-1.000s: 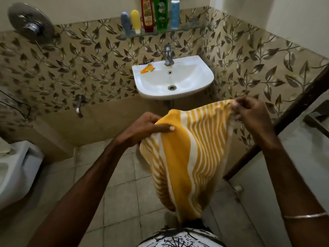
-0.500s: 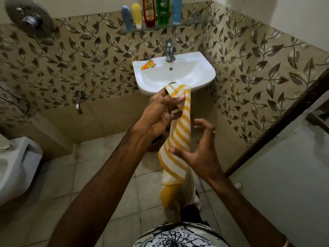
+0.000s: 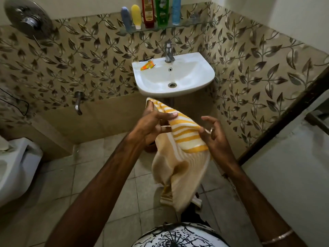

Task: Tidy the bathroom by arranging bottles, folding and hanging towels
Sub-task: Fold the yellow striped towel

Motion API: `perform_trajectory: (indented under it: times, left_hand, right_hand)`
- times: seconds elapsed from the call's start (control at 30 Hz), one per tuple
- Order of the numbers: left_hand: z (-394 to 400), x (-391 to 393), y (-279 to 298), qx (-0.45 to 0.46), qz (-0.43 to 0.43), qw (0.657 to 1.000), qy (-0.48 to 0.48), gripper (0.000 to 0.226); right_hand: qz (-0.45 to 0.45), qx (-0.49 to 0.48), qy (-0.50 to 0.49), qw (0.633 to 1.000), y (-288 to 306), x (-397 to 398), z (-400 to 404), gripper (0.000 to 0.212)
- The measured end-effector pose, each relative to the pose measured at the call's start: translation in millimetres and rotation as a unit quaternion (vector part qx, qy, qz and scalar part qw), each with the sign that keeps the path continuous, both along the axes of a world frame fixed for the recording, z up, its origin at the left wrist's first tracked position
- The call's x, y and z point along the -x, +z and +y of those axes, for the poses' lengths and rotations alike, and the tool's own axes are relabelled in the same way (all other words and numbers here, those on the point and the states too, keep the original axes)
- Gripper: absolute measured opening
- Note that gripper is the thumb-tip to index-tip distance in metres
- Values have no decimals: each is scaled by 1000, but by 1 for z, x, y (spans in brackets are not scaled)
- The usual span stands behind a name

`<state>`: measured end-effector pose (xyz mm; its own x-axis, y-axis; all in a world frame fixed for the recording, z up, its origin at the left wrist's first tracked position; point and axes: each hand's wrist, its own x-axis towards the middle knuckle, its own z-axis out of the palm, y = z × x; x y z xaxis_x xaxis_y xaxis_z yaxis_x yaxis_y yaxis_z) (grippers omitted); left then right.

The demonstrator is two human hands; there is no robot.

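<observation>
A yellow-and-white striped towel [image 3: 185, 138] hangs in front of me, below the sink. My left hand [image 3: 153, 122] grips its upper left edge, thumb across the striped face. My right hand [image 3: 213, 134] pinches the right edge of the folded towel lower down, other fingers spread. The towel's lower half droops toward the floor, showing its pale back. Several bottles [image 3: 151, 13] stand in a row on a glass shelf [image 3: 188, 24] above the sink.
A white sink [image 3: 195, 77] with a tap [image 3: 169, 52] and an orange sachet [image 3: 147, 65] is on the leaf-patterned wall. A toilet [image 3: 16, 166] sits at left, a wall spout [image 3: 78, 102] and a shower head [image 3: 26, 20] further left. A dark door frame [image 3: 284, 118] runs at right.
The towel was spread wide between both hands, then gathered into a narrow strip under the left hand. Now my right hand has taken hold of its right edge and the towel is folded over.
</observation>
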<state>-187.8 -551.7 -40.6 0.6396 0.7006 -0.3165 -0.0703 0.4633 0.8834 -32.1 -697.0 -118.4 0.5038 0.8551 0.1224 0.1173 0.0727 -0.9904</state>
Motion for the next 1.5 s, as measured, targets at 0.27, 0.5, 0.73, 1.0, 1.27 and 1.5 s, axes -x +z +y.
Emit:
perform_trajectory:
  times: [0.27, 0.5, 0.73, 1.0, 1.27, 1.5]
  left_hand:
    - [8, 2, -4, 126, 13, 986, 111, 18]
    - [4, 15, -13, 110, 81, 990, 37, 31]
    - [-32, 21, -18, -74, 63, 995, -30, 57]
    - [-50, -16, -36, -386, 144, 905, -104, 78]
    - [-41, -32, -8, -301, 53, 952, 29, 17]
    - [-46, -67, 11, -350, 61, 934, 32, 13]
  right_hand:
    - [-469, 39, 96, 877, 3, -10, -9, 85]
    - [-319, -29, -65, 945, 17, -10, -2, 13]
    - [-139, 59, -92, 984, 29, -8, 7, 21]
    - [-85, 25, 33, 996, 40, -19, 9, 19]
    - [-122, 52, 26, 991, 42, -73, 2, 12]
    - [-12, 53, 89, 995, 57, -88, 5, 19]
